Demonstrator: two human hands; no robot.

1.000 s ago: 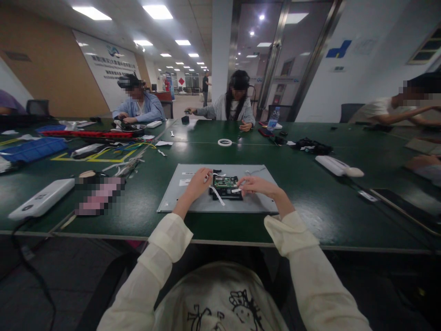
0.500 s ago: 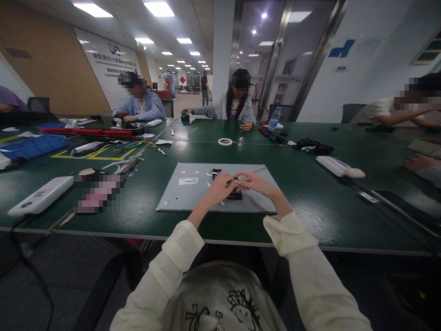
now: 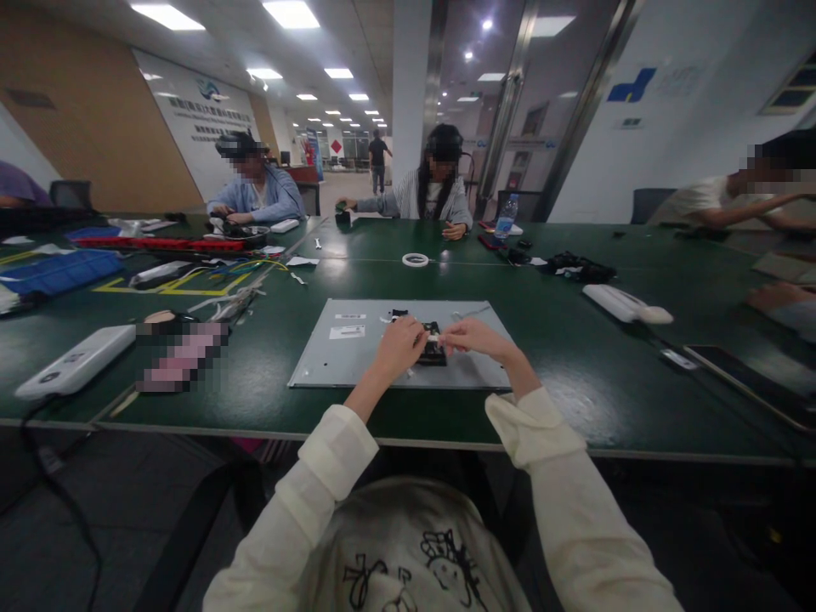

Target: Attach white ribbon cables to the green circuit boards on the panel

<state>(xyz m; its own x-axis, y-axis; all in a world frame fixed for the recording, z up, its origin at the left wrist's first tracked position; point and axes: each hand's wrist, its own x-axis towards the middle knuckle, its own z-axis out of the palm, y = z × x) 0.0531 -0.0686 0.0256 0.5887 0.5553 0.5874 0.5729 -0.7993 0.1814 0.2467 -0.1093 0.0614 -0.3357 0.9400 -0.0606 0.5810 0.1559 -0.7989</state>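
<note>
A flat grey panel (image 3: 319, 361) lies on the table in front of me, with printed labels on its left part. On it sits a small black device (image 3: 436, 357), partly covered by my fingers. My left hand (image 3: 400, 347) rests at the device's left side, its fingers curled together; what they grip is hidden. From the right, my right hand (image 3: 477, 337) pinches the end of a small white strip (image 3: 433, 338), which spans the gap between my fingertips above the device. Another small black piece (image 3: 399, 314) shows just beyond my left hand.
A roll of white tape (image 3: 416, 260) lies beyond the panel. White power strips (image 3: 80, 361) are on both sides, with a blue tray (image 3: 60, 270) and loose wires at left. A phone (image 3: 749, 387) lies at right. Other people sit around the table.
My hands have moved apart a little from being together over the device. The white strip and more of the device now show between them.
</note>
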